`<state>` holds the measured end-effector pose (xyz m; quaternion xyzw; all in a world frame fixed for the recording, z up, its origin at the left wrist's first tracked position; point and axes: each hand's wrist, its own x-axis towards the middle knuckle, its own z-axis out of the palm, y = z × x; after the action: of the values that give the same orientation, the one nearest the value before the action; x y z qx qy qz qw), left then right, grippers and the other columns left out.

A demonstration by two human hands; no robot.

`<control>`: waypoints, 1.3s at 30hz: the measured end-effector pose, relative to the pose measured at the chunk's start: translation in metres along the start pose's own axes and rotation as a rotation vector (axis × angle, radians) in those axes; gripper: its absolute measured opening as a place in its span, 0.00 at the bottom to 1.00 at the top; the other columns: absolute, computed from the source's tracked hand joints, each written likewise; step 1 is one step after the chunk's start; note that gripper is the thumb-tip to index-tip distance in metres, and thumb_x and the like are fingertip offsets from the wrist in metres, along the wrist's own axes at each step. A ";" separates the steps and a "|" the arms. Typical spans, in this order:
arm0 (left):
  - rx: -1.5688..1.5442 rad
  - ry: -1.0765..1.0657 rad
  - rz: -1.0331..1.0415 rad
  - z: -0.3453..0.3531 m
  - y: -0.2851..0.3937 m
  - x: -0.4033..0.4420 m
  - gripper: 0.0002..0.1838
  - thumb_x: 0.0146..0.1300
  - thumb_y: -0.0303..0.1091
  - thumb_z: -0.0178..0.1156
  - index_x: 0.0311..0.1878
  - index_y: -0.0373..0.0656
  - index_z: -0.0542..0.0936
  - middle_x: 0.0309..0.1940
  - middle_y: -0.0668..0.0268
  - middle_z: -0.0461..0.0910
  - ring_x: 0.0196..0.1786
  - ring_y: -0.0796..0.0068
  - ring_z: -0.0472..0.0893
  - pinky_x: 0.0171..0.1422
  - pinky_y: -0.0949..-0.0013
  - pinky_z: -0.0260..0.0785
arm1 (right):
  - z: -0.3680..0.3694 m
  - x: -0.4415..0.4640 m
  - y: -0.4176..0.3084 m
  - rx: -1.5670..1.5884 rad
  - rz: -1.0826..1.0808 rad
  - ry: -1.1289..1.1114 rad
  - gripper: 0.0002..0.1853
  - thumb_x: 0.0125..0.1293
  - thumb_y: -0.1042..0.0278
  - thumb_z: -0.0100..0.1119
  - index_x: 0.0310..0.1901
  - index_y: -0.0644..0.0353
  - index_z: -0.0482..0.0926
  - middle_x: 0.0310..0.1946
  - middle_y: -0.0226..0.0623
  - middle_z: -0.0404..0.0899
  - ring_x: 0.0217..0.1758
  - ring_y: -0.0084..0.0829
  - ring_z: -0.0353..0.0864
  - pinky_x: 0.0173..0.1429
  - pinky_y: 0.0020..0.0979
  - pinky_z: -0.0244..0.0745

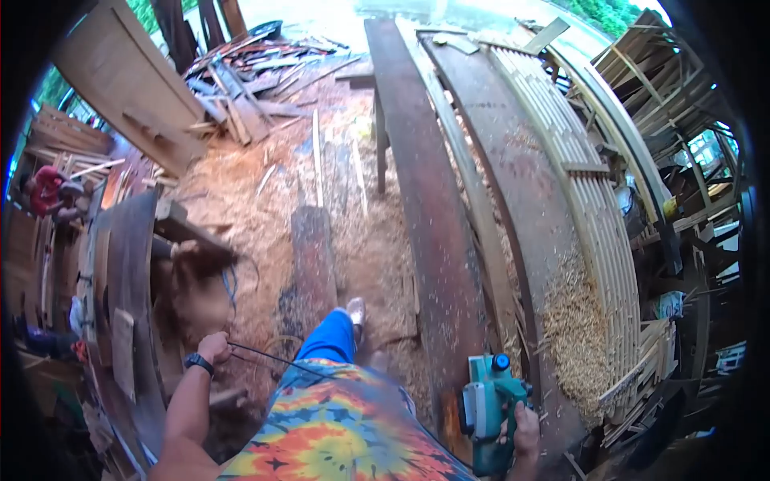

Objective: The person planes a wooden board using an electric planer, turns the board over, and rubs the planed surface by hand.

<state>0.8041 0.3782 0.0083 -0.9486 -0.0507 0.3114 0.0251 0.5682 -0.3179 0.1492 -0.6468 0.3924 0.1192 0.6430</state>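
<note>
My left hand (214,349), with a dark watch on the wrist, is closed on a thin black power cord (273,358). The cord stretches from the fist across to the front of my tie-dye shirt. On the right, my right hand (525,433) is wrapped round the handle of a teal electric planer (488,410) with a blue front knob. The planer is above the near end of the long dark planks; whether it touches wood I cannot tell. Nearest my left hand is a workbench (128,272) of dark boards.
Long dark planks (437,200) run away from me, beside a row of thin slats (577,168). Wood shavings (577,337) are heaped on the right-hand plank. Sawdust covers the floor, with a board (313,256) lying ahead. A person in red (50,188) is at far left.
</note>
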 end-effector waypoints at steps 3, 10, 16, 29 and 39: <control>-0.122 0.220 0.011 -0.010 0.018 0.086 0.11 0.64 0.39 0.59 0.41 0.42 0.83 0.33 0.44 0.82 0.41 0.42 0.82 0.46 0.49 0.76 | 0.024 0.027 -0.024 0.039 -0.007 0.046 0.28 0.78 0.42 0.44 0.47 0.67 0.73 0.14 0.38 0.72 0.11 0.29 0.72 0.19 0.32 0.74; -0.972 -0.028 -0.146 -0.075 0.103 0.290 0.12 0.74 0.40 0.54 0.50 0.42 0.78 0.27 0.56 0.80 0.22 0.59 0.80 0.23 0.56 0.73 | 0.104 0.143 -0.135 0.177 -0.026 0.171 0.30 0.77 0.38 0.41 0.49 0.64 0.72 0.15 0.38 0.72 0.12 0.31 0.73 0.20 0.36 0.75; -1.443 -0.010 -0.195 -0.169 0.105 0.381 0.14 0.79 0.46 0.48 0.52 0.45 0.73 0.28 0.65 0.75 0.20 0.75 0.77 0.20 0.71 0.72 | 0.184 0.266 -0.265 0.298 -0.070 0.091 0.29 0.79 0.39 0.39 0.52 0.62 0.71 0.20 0.34 0.71 0.16 0.30 0.72 0.26 0.38 0.76; -1.563 0.826 -0.263 -0.333 0.035 0.472 0.22 0.79 0.49 0.49 0.59 0.40 0.74 0.34 0.68 0.75 0.34 0.79 0.77 0.36 0.75 0.72 | 0.328 0.504 -0.487 0.068 -0.307 -0.198 0.28 0.77 0.40 0.45 0.53 0.63 0.70 0.21 0.32 0.71 0.17 0.24 0.71 0.26 0.32 0.75; -1.416 1.392 -0.411 -0.478 -0.001 0.497 0.17 0.76 0.38 0.58 0.58 0.35 0.75 0.39 0.65 0.79 0.38 0.78 0.80 0.44 0.74 0.76 | 0.425 0.675 -0.645 0.119 -0.182 -0.338 0.33 0.78 0.36 0.37 0.68 0.58 0.66 0.21 0.29 0.70 0.17 0.24 0.70 0.26 0.29 0.73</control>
<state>1.4855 0.4266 0.1007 -0.6891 -0.3599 -0.4224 -0.4661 1.5913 -0.2509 0.1193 -0.6114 0.2252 0.1441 0.7448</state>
